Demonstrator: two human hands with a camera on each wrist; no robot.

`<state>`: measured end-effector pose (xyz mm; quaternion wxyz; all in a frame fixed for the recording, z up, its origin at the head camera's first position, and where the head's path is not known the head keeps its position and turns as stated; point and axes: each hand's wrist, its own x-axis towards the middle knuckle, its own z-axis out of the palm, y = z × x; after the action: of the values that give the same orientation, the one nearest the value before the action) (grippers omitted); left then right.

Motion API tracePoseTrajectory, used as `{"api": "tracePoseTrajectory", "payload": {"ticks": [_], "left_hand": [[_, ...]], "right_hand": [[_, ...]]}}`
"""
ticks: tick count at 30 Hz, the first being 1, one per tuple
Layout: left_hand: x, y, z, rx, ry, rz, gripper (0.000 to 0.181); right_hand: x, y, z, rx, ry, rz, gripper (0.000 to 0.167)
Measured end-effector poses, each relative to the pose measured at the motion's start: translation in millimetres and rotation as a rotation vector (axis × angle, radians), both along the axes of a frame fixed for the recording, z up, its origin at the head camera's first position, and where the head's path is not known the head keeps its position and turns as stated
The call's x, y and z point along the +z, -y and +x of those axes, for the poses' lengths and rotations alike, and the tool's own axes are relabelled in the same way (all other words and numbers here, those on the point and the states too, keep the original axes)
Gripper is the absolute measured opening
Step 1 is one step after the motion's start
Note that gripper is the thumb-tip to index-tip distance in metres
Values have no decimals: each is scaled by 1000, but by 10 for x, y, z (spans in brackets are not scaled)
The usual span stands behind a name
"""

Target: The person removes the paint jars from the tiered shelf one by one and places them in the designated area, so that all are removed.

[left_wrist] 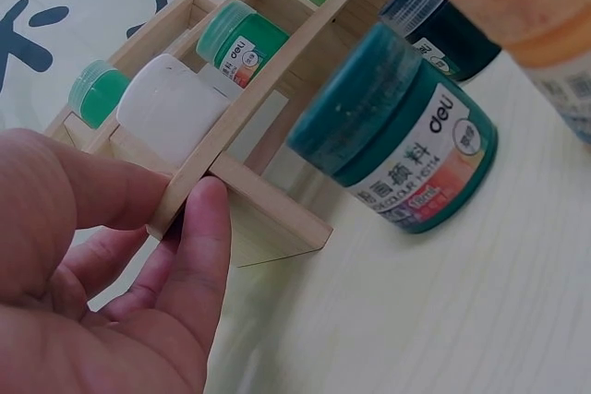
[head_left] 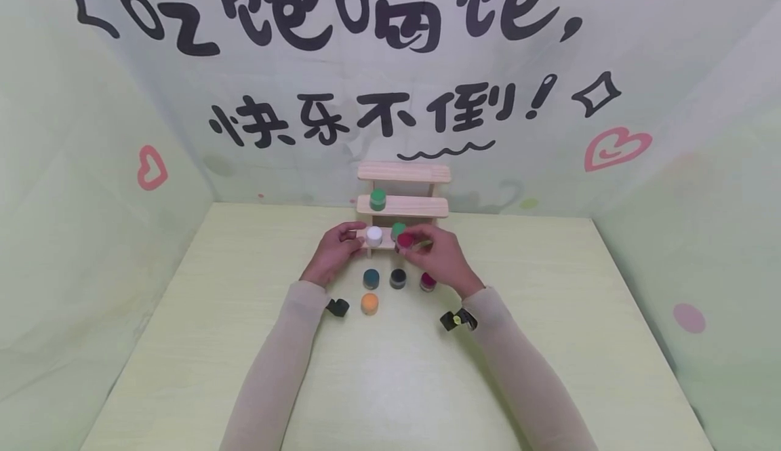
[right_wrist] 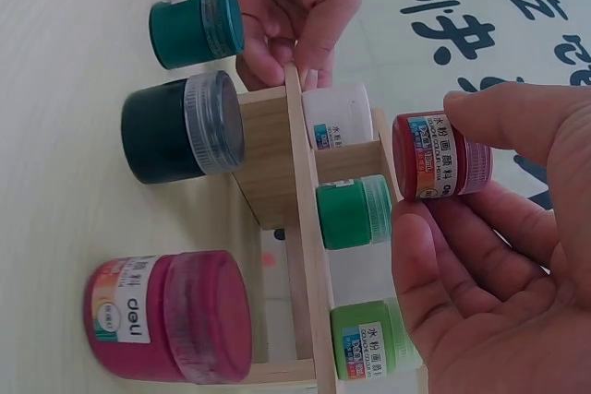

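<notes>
My left hand (head_left: 332, 253) grips the left end of the lowest shelf of a small stepped wooden rack (left_wrist: 242, 193), thumb and fingers on either side of the board. In my right hand (right_wrist: 508, 237) a red paint jar (right_wrist: 429, 156) is pinched between thumb and fingers, held above the lowest shelf. On that shelf sit a white jar (head_left: 374, 237), a green jar (right_wrist: 343, 214) and a light green jar (right_wrist: 363, 339), which my right hand mostly hides in the head view. Another green jar (head_left: 377, 199) stands at the left of the middle shelf.
In front of the rack stand a teal jar (head_left: 371, 279), a dark jar (head_left: 398, 279) and a magenta jar (right_wrist: 166, 316), with an orange jar (head_left: 369, 304) nearer me. A lettered cloth backdrop (head_left: 329, 166) hangs behind the pale table (head_left: 390, 383).
</notes>
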<state>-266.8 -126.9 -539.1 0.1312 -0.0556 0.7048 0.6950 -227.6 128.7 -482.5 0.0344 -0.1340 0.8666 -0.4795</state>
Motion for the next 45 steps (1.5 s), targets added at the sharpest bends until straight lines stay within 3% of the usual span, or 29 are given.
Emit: {"api": "tracePoseTrajectory", "payload": {"ticks": [8,15,24,37,45], "left_hand": [[5,4,7,7,-4,4,37],[6,0,6,4,-4,4,38],[-3,1,-4,6,-5,2,38],[-4,5,-10,-1,-14,-25,38],[4,1,5,1,-5,-17,38]], "right_hand": [[-40,-4,100,1,36,12,35],[-131,-62,197,53,-20,-2,30],[-276,-122,338,94,-31,-16,33],[-399,-120,527,109,-51,102,31],[-452,-102,613,187,-24,103,39]]}}
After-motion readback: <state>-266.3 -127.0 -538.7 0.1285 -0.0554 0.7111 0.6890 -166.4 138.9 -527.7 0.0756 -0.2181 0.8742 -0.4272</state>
